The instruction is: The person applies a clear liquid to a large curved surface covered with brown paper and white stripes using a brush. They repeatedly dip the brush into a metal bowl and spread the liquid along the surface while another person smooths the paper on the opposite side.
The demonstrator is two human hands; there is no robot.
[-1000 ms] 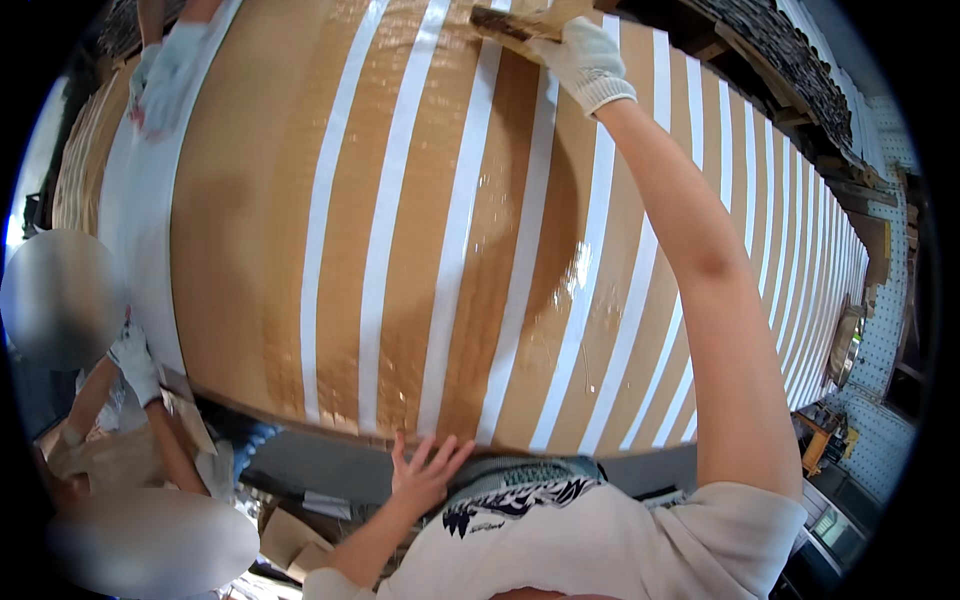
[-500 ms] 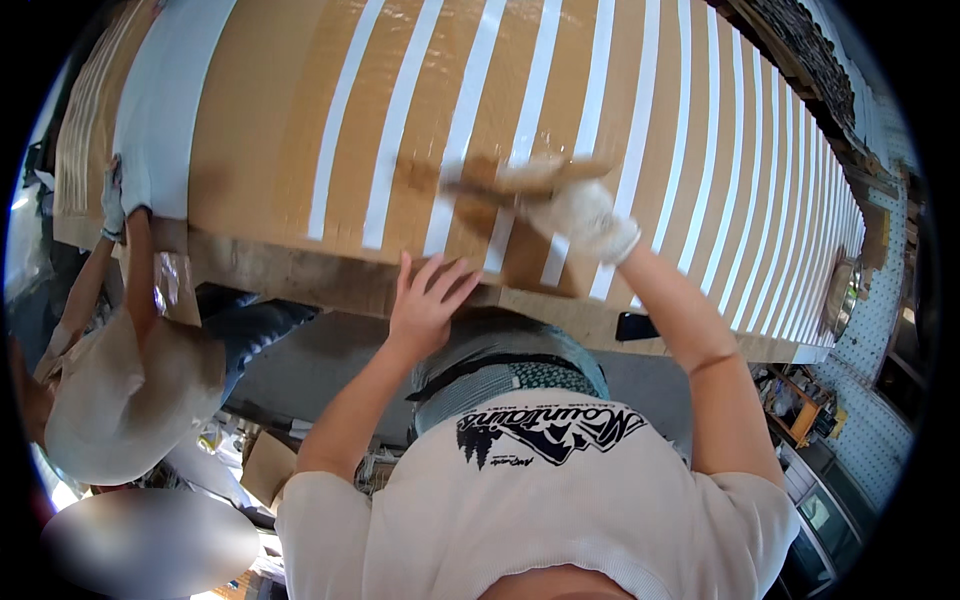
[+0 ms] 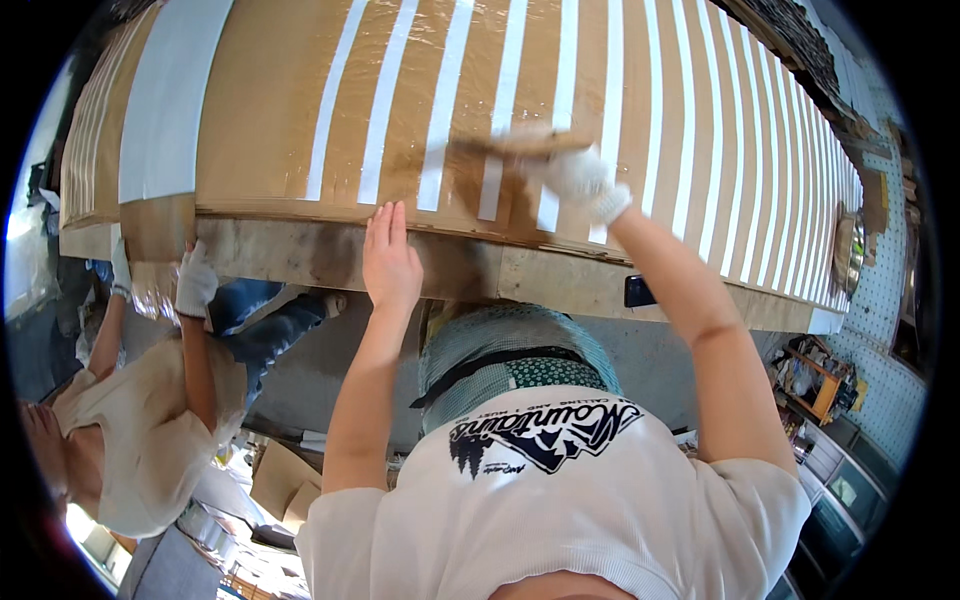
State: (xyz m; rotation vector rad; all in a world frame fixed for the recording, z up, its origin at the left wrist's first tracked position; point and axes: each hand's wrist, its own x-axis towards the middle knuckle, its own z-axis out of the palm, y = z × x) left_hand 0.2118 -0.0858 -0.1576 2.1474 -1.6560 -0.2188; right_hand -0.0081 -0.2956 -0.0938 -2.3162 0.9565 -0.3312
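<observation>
My right hand [image 3: 580, 180], in a white knitted glove, is closed around a wide wooden brush [image 3: 525, 146]. Motion smears the brush, so its bristles are hard to make out. It is at the brown sheets [image 3: 330, 60], which lie overlapped with white strips showing between them; their surface glistens wet around the brush. Bare and open, my left hand [image 3: 392, 262] has its fingers stretched out together, the tips at the near edge of the sheets, left of the brush.
At the left, a person's gloved hands [image 3: 196, 280] hold the drooping end of a brown and white sheet [image 3: 160, 225]. A dark phone [image 3: 638, 291] sits at the wooden table's front edge [image 3: 560, 270]. A metal bowl [image 3: 849, 250] stands at the far right.
My left hand has moved left and its spread fingers have come together. My right hand has shifted slightly left and away with the brush. The other person's hands have come down with the sheet's end.
</observation>
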